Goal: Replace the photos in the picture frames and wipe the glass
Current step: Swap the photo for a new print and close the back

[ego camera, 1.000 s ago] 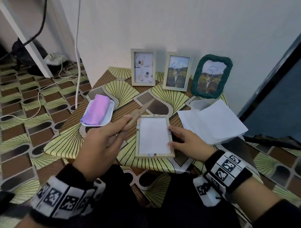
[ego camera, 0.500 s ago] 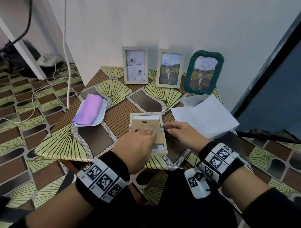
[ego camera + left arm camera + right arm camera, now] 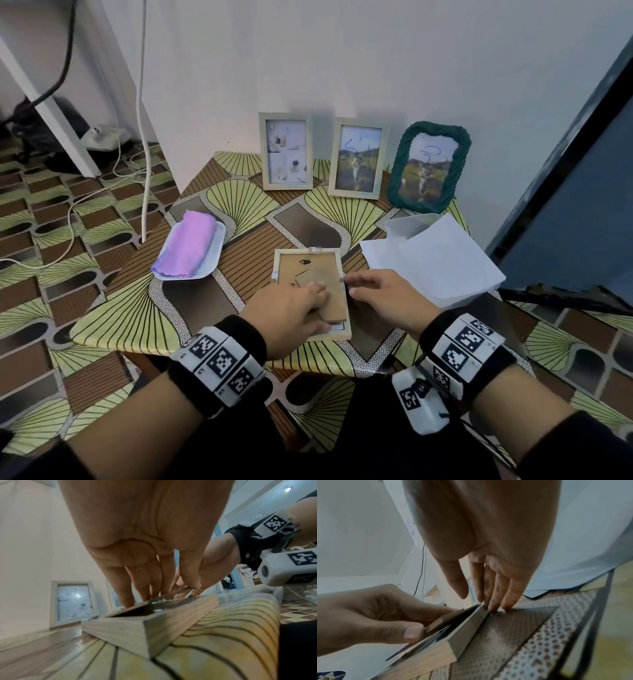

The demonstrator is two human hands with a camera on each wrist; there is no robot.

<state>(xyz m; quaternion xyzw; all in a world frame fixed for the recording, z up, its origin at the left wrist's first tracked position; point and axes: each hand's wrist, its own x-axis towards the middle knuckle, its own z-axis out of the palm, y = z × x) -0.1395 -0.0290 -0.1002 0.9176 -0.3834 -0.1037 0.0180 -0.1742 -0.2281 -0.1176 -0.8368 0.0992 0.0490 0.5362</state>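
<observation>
A light wooden picture frame lies face down near the table's front edge. A brown backing board sits in it, its near end raised slightly above the rim. My left hand pinches that near end, fingers on top and thumb at the edge; the right wrist view shows the board tilted over the frame. My right hand is open, its straight fingertips touching the frame's right side and the tablecloth. A strip of white paper shows under the board's near end.
Two pale frames and a green woven frame stand against the wall. A white tray holds a purple cloth on the left. White sheets lie on the right. Cables trail on the floor, left.
My left hand brought the backing board from the air at the frame's left down onto the white sheet in the frame. The right hand stayed at the frame's right edge.
</observation>
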